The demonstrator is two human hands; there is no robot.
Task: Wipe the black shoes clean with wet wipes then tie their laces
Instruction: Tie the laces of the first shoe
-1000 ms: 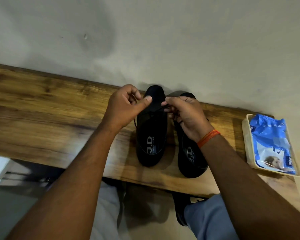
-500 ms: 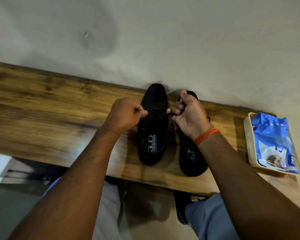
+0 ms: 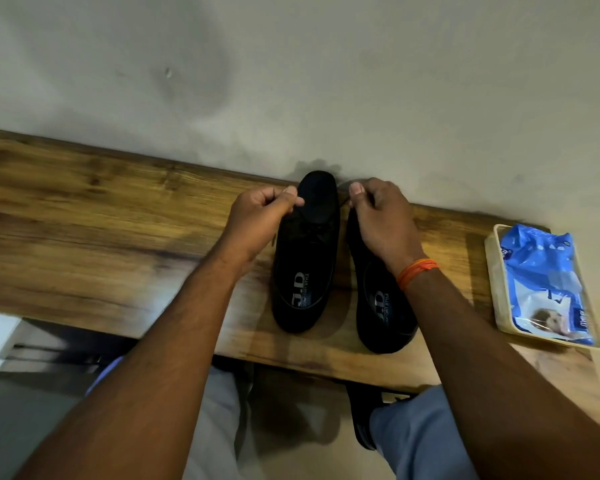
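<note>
Long wooden plank table [image 3: 101,216] against pale wall. Two black lace-up shoes [image 3: 305,258] side by side on it, toes to wall. Left hand [image 3: 257,220] and right hand [image 3: 381,216] each pinch black lace [image 3: 343,201] ends of left shoe. Blue wet-wipes pack [image 3: 541,282] in cream tray [image 3: 492,271], far right.

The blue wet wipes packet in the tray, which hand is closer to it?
Right. The right hand pinches a lace over the two black shoes, the nearer side to the blue wet wipes packet in its cream plastic tray. The left hand is beyond the shoes, farther away.
</note>
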